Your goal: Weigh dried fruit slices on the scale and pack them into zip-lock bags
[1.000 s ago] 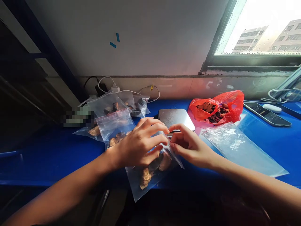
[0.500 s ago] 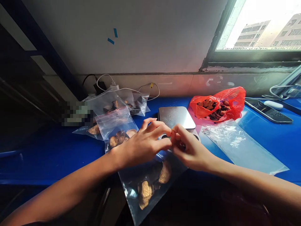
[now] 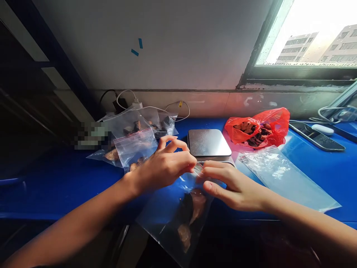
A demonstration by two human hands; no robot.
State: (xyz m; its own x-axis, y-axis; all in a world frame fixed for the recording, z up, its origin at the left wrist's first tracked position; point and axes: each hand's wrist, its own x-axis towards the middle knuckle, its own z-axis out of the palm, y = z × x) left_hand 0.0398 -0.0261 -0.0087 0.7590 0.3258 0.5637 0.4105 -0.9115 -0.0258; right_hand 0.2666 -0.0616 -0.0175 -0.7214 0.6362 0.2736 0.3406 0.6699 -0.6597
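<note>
Far left on the blue tabletop (image 3: 69,178), filled clear packets (image 3: 136,139) are overlapping one another, the nearest partly disappearing behind the left wrist. Left hand (image 3: 169,163) is holding a zip bag (image 3: 164,212) by its top edge, fingertips bunching narrowly, thumb mostly hiding. The bag is hanging below and between both hands, its long axis running from that top edge down toward the person and slanting left; its lower part is overhanging the tabletop's front edge, a few brown chunks (image 3: 198,204) lying inside. Left hand is sitting nearer the bag's body; right is meeting only the upper right side. Just beyond the top edge, a scale (image 3: 209,143) is crowding the far side; the near side is showing no obstacle. Right hand (image 3: 234,184) is keeping its thumb well apart from fingers that are touching the top edge. Farther right, a red bag (image 3: 275,126) is holding dark pieces, a flat plastic bag (image 3: 292,178) is lying in front, and a phone (image 3: 318,136) is resting beyond.
</note>
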